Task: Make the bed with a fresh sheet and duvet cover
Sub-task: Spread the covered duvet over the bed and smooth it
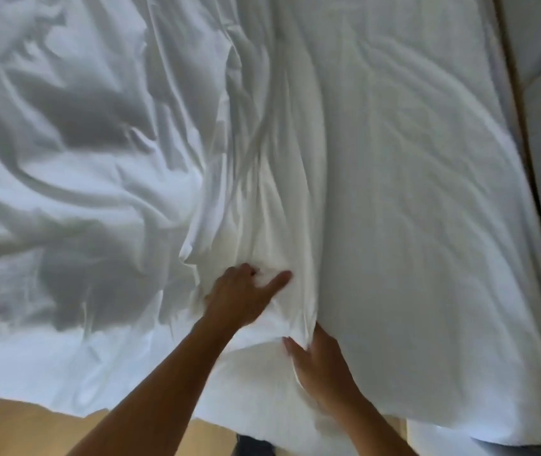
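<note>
The left hand [242, 292] bunched the cloth [262, 222] in curled fingers, and the right hand [323, 366] pinched its fold. The bed [427, 192] looked smooth on the right but crumpled on the left, so lots was left.

Bed [443, 437] under white linen.
Crumpled sheet [74, 179] covers its left side; a smoother duvet [427, 209] lies along the right, overhanging the near edge.

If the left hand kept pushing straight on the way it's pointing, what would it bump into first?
The bunched cloth right ahead: the left hand grips its folds and points further into them. Beyond, only more of that cloth shows, though depth is hard to judge.
</note>
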